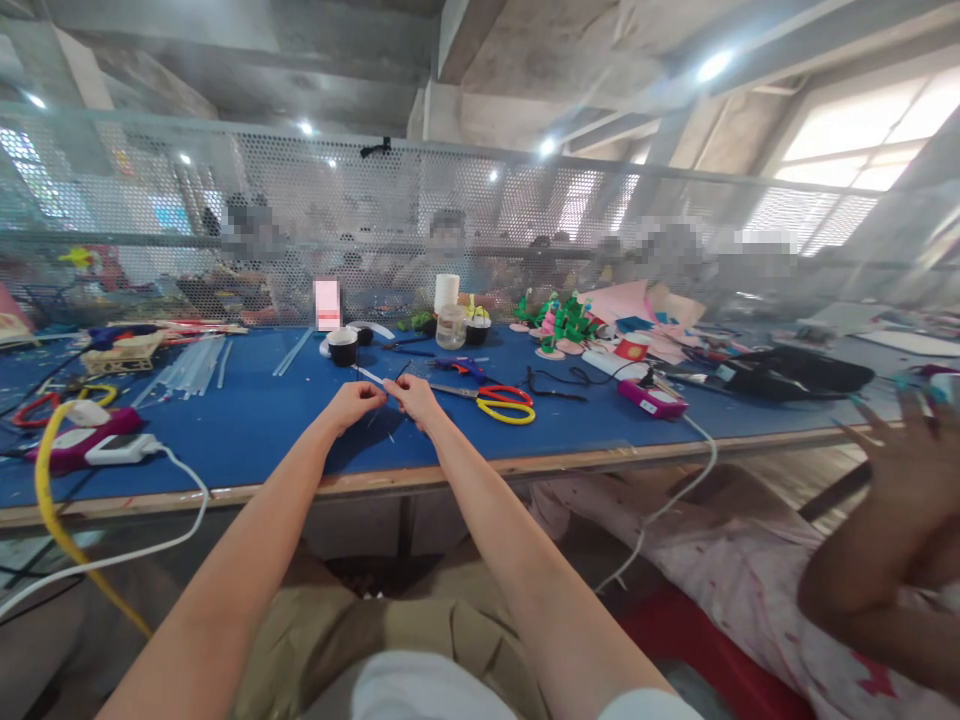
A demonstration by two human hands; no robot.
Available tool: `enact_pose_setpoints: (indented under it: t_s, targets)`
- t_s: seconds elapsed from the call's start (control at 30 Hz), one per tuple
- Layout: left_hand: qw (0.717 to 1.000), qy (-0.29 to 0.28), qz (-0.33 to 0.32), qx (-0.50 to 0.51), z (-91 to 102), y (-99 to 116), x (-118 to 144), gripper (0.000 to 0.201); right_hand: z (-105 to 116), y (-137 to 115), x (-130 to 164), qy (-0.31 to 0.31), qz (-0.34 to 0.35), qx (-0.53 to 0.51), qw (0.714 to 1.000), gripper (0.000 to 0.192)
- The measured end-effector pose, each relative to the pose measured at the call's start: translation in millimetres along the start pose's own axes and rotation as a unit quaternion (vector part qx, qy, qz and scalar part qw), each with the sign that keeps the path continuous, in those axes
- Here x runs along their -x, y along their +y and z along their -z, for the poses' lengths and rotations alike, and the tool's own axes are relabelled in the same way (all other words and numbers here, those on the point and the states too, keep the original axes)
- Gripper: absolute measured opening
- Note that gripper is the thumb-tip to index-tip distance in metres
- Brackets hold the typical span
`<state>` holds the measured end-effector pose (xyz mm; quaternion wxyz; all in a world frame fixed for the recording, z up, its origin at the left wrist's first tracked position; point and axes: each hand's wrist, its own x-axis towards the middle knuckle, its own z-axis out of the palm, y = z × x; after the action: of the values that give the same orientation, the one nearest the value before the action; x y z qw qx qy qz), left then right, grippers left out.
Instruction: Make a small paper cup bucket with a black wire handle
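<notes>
Over the front of the blue table, my left hand (355,404) and my right hand (414,398) nearly meet, both with fingers pinched together. Something thin and dark shows at the fingertips, too small to name. A narrow white strip (369,377) lies just behind the fingers; whether either hand touches it, I cannot tell. Scissors with red and yellow handles (504,404) rest right of my right hand, blades toward it. Behind them is a blue-and-red hand tool (466,370). A small black pot with a white rim (343,348) stands beyond my left hand.
A clear jar (451,328) and a white roll (447,291) stand at the back. Green craft plants (566,325) and a purple power strip (652,398) are to the right. Clear glue sticks (191,367) lie left, near a yellow cable (46,490). Another person's hand (911,450) is raised at right.
</notes>
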<state>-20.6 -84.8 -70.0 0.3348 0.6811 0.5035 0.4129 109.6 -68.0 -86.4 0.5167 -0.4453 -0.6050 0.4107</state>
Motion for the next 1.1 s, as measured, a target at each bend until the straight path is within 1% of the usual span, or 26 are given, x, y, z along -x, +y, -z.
enact_pose_setpoints:
  t_s: [0.27,0.53,0.67,0.87,1.1]
  targets:
    - [1.000,-0.005,0.009,0.009,-1.3,4.1,2.9,0.024,0.1,1.7,-0.1,0.009,0.013,0.027,1.000,0.031]
    - [1.000,-0.002,0.016,0.012,-1.5,5.7,3.6,0.025,1.1,1.3,0.3,0.008,0.013,0.030,0.999,0.031]
    - [1.000,0.000,0.014,0.014,-1.0,5.0,3.6,0.023,1.3,-1.4,2.7,-0.001,0.005,0.013,1.000,0.030]
    - [1.000,-0.003,0.016,0.020,0.3,1.8,1.6,0.026,-0.3,-6.1,4.4,-0.034,-0.010,-0.037,0.999,0.022]
    - [0.999,-0.028,0.009,0.026,-0.1,-2.7,1.2,0.029,-0.4,-3.2,2.7,-0.031,-0.025,-0.060,0.997,0.026]
